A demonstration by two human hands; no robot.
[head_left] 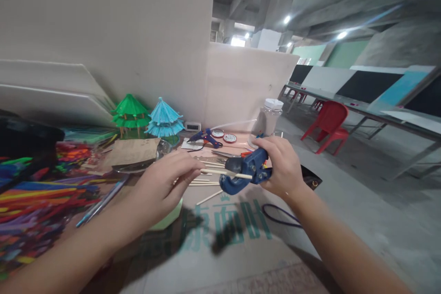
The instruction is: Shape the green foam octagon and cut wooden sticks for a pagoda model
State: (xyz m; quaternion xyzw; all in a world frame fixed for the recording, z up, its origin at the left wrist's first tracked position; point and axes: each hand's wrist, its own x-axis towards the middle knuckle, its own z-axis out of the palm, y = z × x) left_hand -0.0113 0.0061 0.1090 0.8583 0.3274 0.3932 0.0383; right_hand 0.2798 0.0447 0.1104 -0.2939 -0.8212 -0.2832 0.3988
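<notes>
The left hand (pixel 172 170) pinches a thin wooden stick (pixel 213 172) between thumb and fingers. The stick's far end extends across the mouth of the blue hand cutter (pixel 253 165). The right hand (pixel 280 161) is wrapped around the cutter's handles. Both are above the counter (pixel 220 264).

Loose sticks (pixel 205 184) lie on the counter beneath and behind the cutter. A transparent jar (pixel 268 119), fitted with a white lid (pixel 274 104), stands upright behind the right hand, which partly hides its base; its contents cannot be identified. A blue glue gun (pixel 206 137) lies left of the jar. Multicolored pipe cleaners (pixel 37 193) are heaped at the left.
</notes>
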